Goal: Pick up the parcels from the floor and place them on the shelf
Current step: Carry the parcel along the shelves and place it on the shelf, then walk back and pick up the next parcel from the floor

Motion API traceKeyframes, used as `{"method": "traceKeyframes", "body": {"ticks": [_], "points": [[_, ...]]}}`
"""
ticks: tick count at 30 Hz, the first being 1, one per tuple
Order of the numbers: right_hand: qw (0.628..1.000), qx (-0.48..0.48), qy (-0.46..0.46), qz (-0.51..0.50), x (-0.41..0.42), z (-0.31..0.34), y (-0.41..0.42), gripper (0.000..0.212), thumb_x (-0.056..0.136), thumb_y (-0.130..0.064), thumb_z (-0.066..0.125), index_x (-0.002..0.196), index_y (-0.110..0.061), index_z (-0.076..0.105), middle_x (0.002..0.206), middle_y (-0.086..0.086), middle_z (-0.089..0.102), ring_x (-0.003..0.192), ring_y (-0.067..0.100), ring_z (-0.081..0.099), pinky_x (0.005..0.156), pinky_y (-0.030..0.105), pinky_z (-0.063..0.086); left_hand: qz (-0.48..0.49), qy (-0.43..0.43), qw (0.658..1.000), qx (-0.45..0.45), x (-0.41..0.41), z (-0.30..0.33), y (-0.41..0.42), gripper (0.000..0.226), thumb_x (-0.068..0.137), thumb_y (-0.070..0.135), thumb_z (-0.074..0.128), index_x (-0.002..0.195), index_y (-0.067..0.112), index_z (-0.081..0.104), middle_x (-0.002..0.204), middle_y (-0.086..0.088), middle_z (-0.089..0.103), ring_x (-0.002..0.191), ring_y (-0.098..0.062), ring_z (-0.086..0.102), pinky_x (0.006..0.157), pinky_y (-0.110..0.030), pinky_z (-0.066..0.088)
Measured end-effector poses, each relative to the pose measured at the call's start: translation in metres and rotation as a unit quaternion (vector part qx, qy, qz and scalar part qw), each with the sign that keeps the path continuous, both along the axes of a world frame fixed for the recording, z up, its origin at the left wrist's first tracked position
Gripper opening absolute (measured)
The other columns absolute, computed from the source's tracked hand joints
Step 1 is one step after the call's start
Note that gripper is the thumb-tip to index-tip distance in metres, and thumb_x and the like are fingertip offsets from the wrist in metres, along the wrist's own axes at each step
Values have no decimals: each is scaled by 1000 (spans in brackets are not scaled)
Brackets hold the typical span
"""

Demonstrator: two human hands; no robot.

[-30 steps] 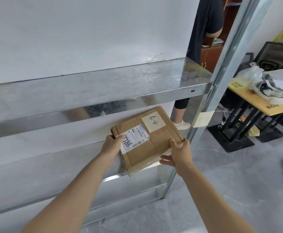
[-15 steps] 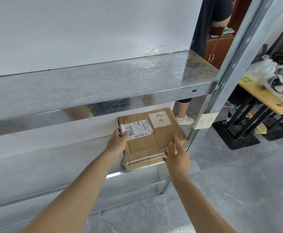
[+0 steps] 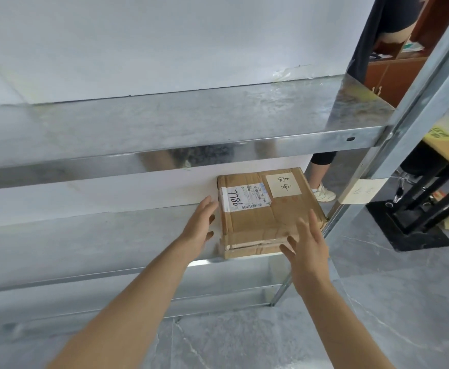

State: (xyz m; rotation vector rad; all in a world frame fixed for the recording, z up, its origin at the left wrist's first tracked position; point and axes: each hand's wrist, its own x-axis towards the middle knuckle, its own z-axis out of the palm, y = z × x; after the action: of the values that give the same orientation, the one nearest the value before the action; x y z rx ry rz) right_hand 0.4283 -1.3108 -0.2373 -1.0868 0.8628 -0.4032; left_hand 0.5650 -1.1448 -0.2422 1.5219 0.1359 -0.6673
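Your cardboard parcel lies flat on the lower metal shelf, pushed to its right end beside the steel upright, its near edge level with the shelf's front lip. A white shipping label sits on the parcel's top at the left, and a pale handwritten note at the right (the characters are legible but small). Your left hand hovers just off the parcel's left side, fingers straight and spread, gripping nothing; whether the fingertips graze the cardboard cannot be told. Your right hand is over the parcel's near right corner, fingers extended and loose, holding nothing. The upper shelf runs across above. Beyond the upright, a person in dark clothes stands by a wooden cabinet, one white shoe on the grey floor.
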Motion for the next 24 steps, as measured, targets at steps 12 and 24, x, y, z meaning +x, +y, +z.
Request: {"method": "traceKeyframes", "body": {"ticks": [12,24], "points": [[984,110,-125,68,2,28,125,45,106,-42,46,149,-31,54,143,6,62,129,31,64,105,48,52,166,80,942,-282,-41,21,177,55,101,52,47,143,18,61,150,-11,59,138,-36,54,119,-60,36],[894,93,-100,427,3,54,449,51,108,-53,34,149,-33,54,146,8,62,130,34,64,115,53,45,406,-3,862,-305,-171,19,523,54,102,52,44,136,17,67,141,-15,68,129,-39,63,105,-55,51]]}}
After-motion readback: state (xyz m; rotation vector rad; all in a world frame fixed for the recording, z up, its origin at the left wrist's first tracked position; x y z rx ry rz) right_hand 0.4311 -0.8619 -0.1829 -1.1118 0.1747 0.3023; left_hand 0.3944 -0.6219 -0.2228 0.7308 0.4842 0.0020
